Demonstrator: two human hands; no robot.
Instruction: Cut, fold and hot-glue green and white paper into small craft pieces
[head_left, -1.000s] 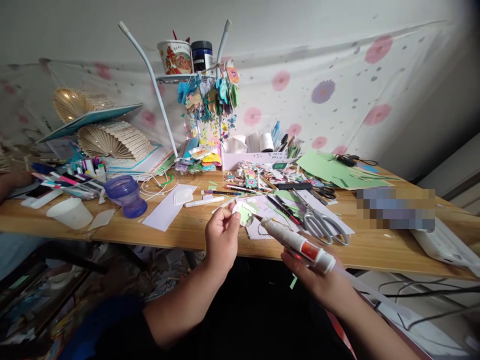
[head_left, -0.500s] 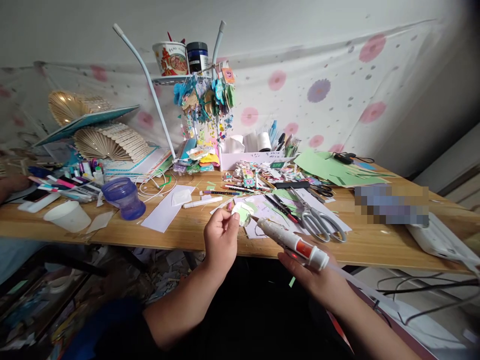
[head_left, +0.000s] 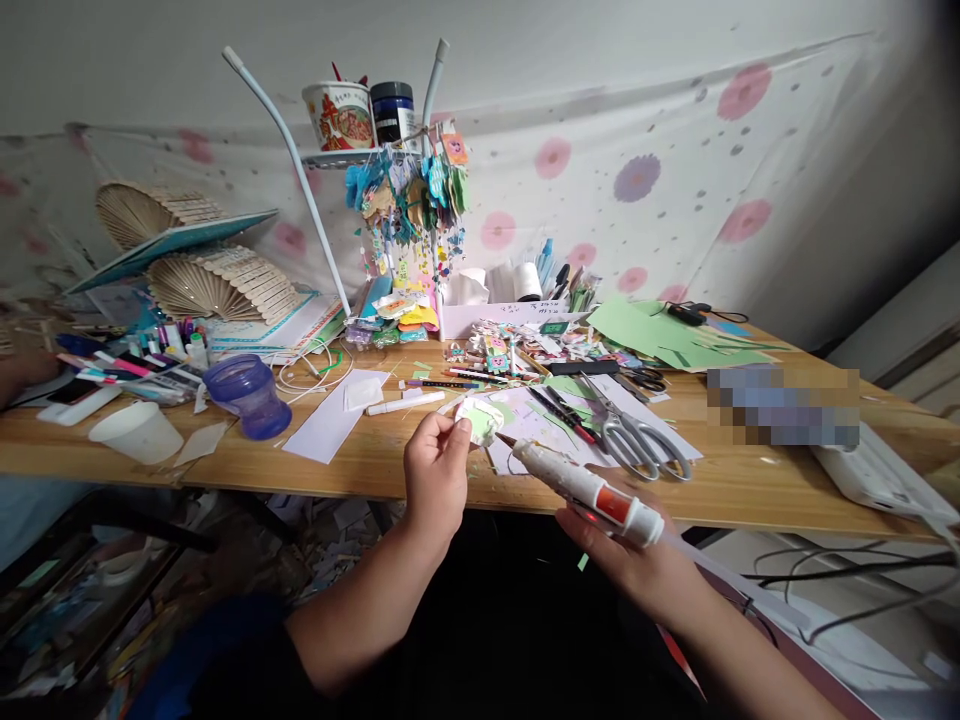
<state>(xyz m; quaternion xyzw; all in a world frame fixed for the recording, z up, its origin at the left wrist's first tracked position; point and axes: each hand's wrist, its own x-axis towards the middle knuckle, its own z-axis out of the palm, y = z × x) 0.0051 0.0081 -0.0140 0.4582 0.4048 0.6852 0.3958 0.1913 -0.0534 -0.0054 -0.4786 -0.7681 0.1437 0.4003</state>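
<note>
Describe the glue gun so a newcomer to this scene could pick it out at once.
Start at the wooden desk and go to its near edge, right of centre. There the right hand grips the glue gun, a white pen-like tube with an orange band, unlike the grey-handled scissors lying beyond.

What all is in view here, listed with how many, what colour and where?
paper piece: one, white and pale green, pinched in left hand
glue gun: one, white with orange band, in right hand, nozzle just right of the paper piece
scissors: one pair, grey handles, on table right of glue gun
cup: one, purple, table left
paper cup: one, white, on its side at far left
green paper sheets: several, back right
white marker: one, table centre
table: one, wooden
left hand: gripping paper piece
right hand: around glue gun
</note>
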